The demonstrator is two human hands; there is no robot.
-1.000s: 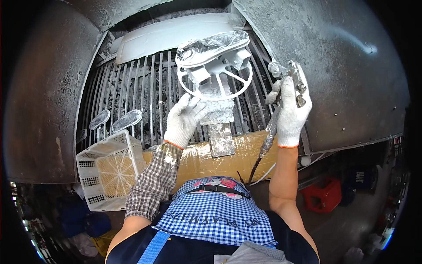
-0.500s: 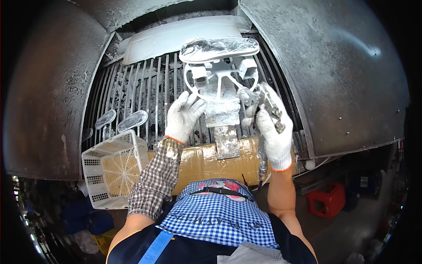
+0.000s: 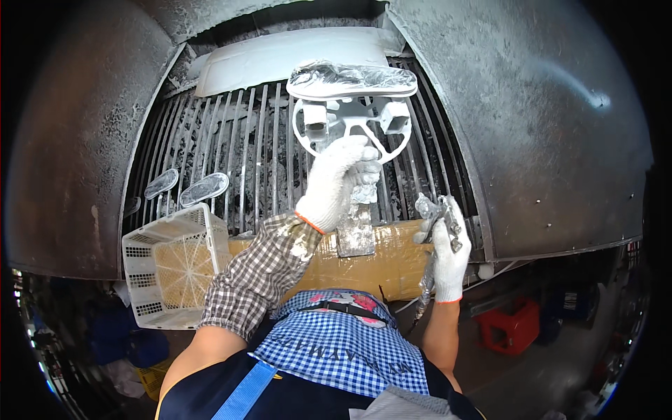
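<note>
Since half a second ago the right hand (image 3: 446, 246) has dropped away from the fixture and now sits low at the booth's front edge, while the left hand (image 3: 340, 183) has climbed higher up the stand.

Its grip is closed around the spray gun (image 3: 435, 218), fingers wrapped on the handle, nozzle pointing up and away from the work, with a hose trailing down from it. The left hand's grip is closed on the stem of the white wheel-shaped holder (image 3: 350, 124), which carries a shoe sole (image 3: 352, 80) flat on top, above the coated grate (image 3: 245, 161). The stand's foot plate (image 3: 355, 239) rests on the taped brown ledge (image 3: 385, 259).

Judging from this, spraying is paused and the holder is being turned or repositioned. A next move would call for a steady hold on the stem so the sole does not slide off, and for bringing the gun back up level with the sole before the trigger is pressed.

Two more soles (image 3: 187, 187) lie on the grate at left, just behind a white plastic basket (image 3: 171, 269).
</note>
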